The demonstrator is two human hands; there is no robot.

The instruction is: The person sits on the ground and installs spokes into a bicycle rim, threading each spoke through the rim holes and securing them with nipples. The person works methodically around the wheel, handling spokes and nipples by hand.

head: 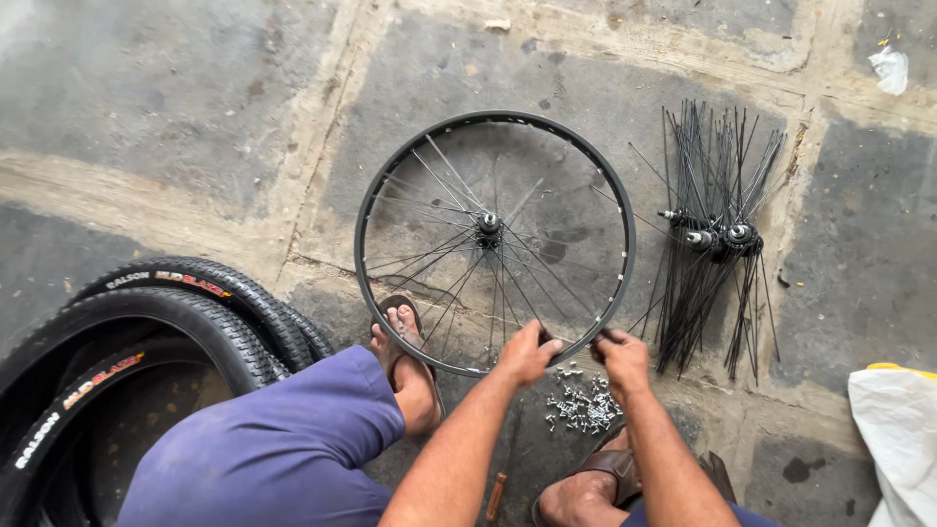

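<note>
- Floor [195, 107]: grey stone slabs with pale mortar joints; all items below lie on it.
- Tyres [166, 322]: knobbly black bicycle tyres stacked at lower left. At least two treads can be counted; the exact number cannot be told because they overlap.
- Wheel rim [376, 185]: one black bicycle rim, lying flat at frame centre, part-laced. One hub [488, 227] sits at its middle, with thin spokes fanning from it to the rim, mostly toward the near and left sides. The near edge of the rim is just beside one sandalled foot [408, 351].
- White bag [903, 439]: one, at the lower right edge.
- Spoke bundles [708, 234]: a loose sheaf of black spokes right of the rim, well apart from the hands. Three hubs appear among them; the spokes are too many to count.
- Left hand [525, 353]: forearm reaches forward from below; hand is at the near edge of the rim, fingers curled closed around the rim or a spoke end. Which one cannot be told.
- Right hand [623, 359]: forearm runs parallel; hand meets the rim just right of the left hand, fingers pinched narrow on a small part at the rim, too small to identify.
- Nipple pile [584, 402]: one scatter of small silver spoke nipples beneath and between the hands; not countable.
- Screwdriver [498, 493]: one, wooden-handled, near the left forearm.
</note>
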